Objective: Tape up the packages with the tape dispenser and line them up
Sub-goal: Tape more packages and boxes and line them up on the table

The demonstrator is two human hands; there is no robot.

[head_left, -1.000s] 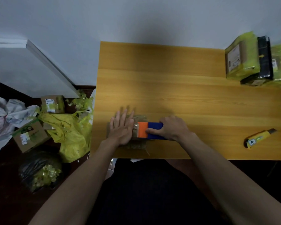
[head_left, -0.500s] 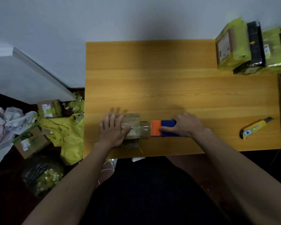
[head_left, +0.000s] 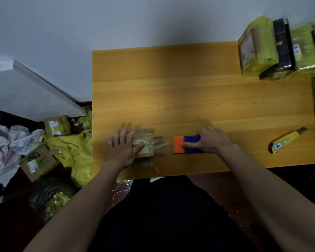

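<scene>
Two hands are at work near the table's point(head_left: 189, 91) front edge. My left hand point(head_left: 123, 148) lies flat with fingers spread on the left part of a small cardboard package point(head_left: 144, 142), pressing it down at about seven o'clock on the tabletop. My right hand point(head_left: 210, 140) grips the blue handle of the orange-and-blue tape dispenser point(head_left: 184, 144), just to the package's three o'clock side and apart from it, with a strip of clear tape point(head_left: 162, 145) blurred in the gap between them. At one o'clock, in the far right corner, a row of wrapped packages point(head_left: 278, 50) stands upright side by side. A yellow box cutter point(head_left: 285, 141) lies at four o'clock, well apart from the dispenser.
</scene>
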